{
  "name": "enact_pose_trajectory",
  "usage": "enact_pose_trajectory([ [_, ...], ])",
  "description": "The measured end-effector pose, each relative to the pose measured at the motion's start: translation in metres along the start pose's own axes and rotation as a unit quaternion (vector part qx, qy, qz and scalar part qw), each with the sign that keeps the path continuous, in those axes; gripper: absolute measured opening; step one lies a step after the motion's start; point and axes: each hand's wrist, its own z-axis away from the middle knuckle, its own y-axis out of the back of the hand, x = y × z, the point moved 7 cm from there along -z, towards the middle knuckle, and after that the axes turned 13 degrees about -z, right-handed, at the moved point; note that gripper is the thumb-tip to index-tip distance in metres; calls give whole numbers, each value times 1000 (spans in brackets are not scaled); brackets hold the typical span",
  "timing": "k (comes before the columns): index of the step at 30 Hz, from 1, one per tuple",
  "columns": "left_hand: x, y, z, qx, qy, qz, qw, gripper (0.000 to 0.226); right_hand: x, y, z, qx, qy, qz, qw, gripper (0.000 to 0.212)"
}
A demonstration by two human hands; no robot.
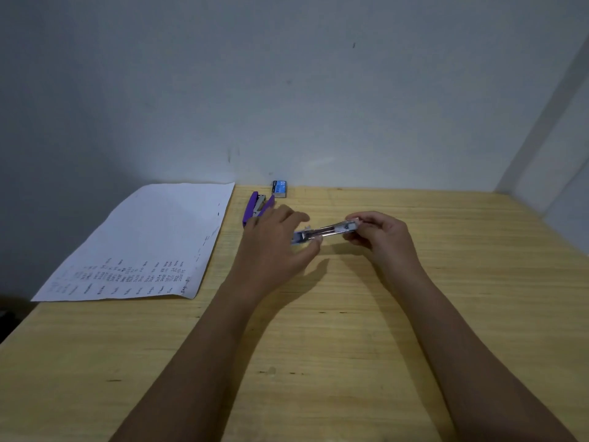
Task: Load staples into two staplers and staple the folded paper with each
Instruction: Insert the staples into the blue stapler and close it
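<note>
Both hands hold a small blue and silver stapler (325, 231) just above the wooden table (414, 298). Its metal staple track faces up. My left hand (275, 242) grips the blue end and my right hand (381, 234) pinches the other end. A purple stapler (256, 207) lies opened out flat behind my left hand, partly hidden by it. A small blue staple box (279, 188) stands against the wall at the table's back edge. The white sheet of paper (140, 244) with handwritten columns lies flat at the left.
A grey wall runs along the table's back edge, and a second wall closes the right side. The paper overhangs the table's left edge. Bare wood lies in front of and to the right of my hands.
</note>
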Motion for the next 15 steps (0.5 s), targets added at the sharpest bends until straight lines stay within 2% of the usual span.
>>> enact_pose_trajectory([
  [2, -9, 10, 0, 69, 6, 28, 997, 42, 0, 11, -3, 48, -11, -41, 998, 20],
  [4, -20, 15, -1, 91, 30, 117, 989, 38, 1, 19, -5, 82, -26, -88, 992, 18],
  [10, -32, 17, -3, 80, 76, 291, 950, 28, 2, 27, -1, 136, -45, -151, 978, 16],
  [15, -32, 11, -1, 52, 92, 319, 942, 22, -4, 32, 1, 148, 21, -107, 983, 18],
])
